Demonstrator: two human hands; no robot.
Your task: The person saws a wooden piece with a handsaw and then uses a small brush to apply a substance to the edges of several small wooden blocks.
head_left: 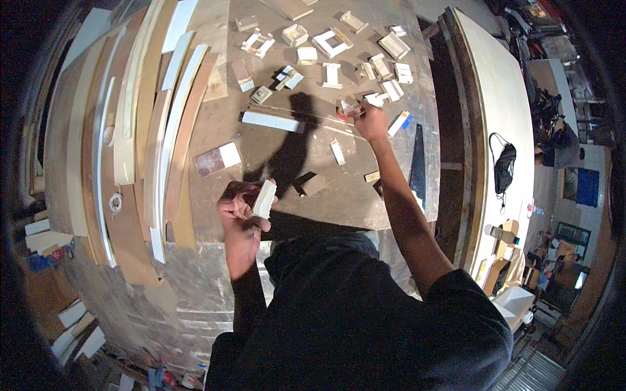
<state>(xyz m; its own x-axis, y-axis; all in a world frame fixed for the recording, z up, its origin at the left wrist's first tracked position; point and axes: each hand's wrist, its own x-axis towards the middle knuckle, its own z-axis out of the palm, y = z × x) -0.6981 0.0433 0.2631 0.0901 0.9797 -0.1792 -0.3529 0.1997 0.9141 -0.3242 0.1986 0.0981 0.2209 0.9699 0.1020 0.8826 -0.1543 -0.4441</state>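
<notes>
My left hand is closed around a small pale wooden block, which it holds tilted above the near part of the work table. Farther off and to the right, my right hand reaches down to the tabletop with its fingers pinched together at a small clear-and-red object. The fingers partly cover that object, and its kind cannot be made out. Just beyond the right hand are small wooden pieces. A narrow wooden strip lies on the table between the two hands.
Several small wooden assemblies are scattered across the far table. A long white-faced strip and a two-tone board lie nearer. Long planks fill the left side. A handsaw lies right; beyond, a pale panel holds a black bag.
</notes>
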